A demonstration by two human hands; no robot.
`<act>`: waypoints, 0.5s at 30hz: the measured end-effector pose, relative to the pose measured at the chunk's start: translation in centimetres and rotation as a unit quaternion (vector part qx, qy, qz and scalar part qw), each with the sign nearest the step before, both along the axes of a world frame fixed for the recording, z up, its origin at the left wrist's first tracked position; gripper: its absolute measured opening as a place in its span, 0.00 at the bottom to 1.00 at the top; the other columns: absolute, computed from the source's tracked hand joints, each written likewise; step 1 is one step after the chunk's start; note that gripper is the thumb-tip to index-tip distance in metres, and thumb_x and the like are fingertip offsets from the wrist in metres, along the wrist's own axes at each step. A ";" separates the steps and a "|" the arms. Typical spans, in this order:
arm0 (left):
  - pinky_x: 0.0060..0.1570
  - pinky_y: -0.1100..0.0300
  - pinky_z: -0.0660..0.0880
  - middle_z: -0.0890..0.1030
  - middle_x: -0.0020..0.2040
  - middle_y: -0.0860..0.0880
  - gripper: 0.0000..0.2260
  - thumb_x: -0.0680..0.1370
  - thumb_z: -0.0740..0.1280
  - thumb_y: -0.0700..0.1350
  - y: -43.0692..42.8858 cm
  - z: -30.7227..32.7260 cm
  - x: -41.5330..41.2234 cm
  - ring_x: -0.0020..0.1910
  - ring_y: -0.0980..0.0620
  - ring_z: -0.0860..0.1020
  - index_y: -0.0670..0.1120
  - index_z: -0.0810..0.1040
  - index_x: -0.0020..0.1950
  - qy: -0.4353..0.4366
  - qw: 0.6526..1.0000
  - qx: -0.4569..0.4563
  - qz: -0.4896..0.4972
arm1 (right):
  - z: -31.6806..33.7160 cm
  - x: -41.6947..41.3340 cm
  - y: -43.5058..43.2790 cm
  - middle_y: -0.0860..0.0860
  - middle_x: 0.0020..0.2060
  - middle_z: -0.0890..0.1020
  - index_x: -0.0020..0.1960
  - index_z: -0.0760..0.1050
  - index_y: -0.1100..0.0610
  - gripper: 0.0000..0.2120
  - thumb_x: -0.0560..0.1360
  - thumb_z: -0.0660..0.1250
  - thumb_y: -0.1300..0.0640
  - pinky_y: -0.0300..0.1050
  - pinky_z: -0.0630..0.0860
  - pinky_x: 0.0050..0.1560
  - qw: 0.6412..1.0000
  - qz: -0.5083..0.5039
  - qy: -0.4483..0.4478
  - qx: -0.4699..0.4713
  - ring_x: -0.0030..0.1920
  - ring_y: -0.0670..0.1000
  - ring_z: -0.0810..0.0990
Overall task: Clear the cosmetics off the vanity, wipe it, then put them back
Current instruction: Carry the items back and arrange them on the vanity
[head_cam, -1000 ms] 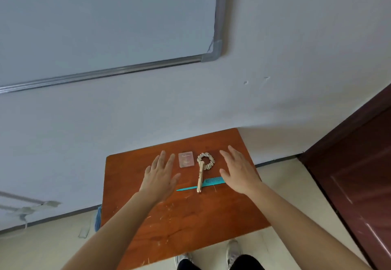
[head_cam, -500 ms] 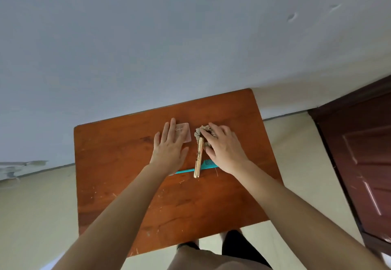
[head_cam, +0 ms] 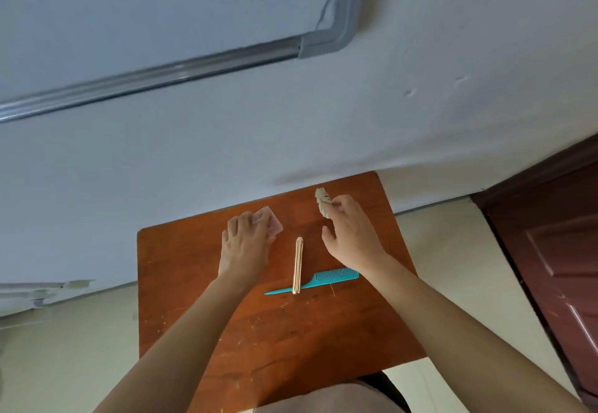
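Both grips have closed and drawn apart since half a second ago, when they lay flat over the things. The left grip [head_cam: 246,244] now curls round the pink case [head_cam: 273,225], which is tilted at its fingertips. The right grip [head_cam: 349,234] pinches the scrunchie [head_cam: 322,200], held beyond its fingers toward the wall. Between the two grips lies the gold piece [head_cam: 297,265]. It crosses the teal comb [head_cam: 326,276], which rests behind the right grip on the tabletop [head_cam: 259,331]. Clearing looks just begun: two things in hand, two left, no wiping yet.
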State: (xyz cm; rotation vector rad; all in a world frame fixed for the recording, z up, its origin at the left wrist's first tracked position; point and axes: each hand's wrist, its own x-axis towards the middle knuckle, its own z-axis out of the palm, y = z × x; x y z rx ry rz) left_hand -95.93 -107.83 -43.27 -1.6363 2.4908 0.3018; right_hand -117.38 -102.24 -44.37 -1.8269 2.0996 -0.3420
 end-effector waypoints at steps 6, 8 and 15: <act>0.60 0.45 0.73 0.71 0.66 0.41 0.29 0.75 0.70 0.47 -1.2 4.9 1.8 0.64 0.39 0.70 0.49 0.63 0.74 0.058 0.995 -0.073 -0.041 | 5.1 -0.3 1.5 0.50 0.61 0.70 0.69 0.70 0.53 0.19 0.80 0.64 0.52 0.31 0.74 0.47 0.998 -0.053 -0.022 -0.039 0.50 0.45 0.78; 0.59 0.44 0.74 0.71 0.66 0.41 0.29 0.75 0.71 0.47 -0.6 5.5 2.1 0.64 0.38 0.70 0.49 0.64 0.73 0.068 0.992 -0.081 -0.069 | 6.3 0.1 3.4 0.49 0.61 0.71 0.68 0.72 0.52 0.17 0.81 0.62 0.51 0.33 0.77 0.50 0.994 -0.100 -0.022 -0.046 0.50 0.45 0.79; 0.67 0.46 0.67 0.67 0.71 0.44 0.23 0.81 0.59 0.52 4.2 6.2 -1.6 0.69 0.41 0.65 0.51 0.61 0.76 0.133 0.965 -0.049 -0.220 | 7.6 1.9 15.1 0.44 0.56 0.75 0.64 0.75 0.45 0.14 0.80 0.65 0.54 0.33 0.78 0.50 0.939 -0.322 -0.095 -0.078 0.50 0.42 0.78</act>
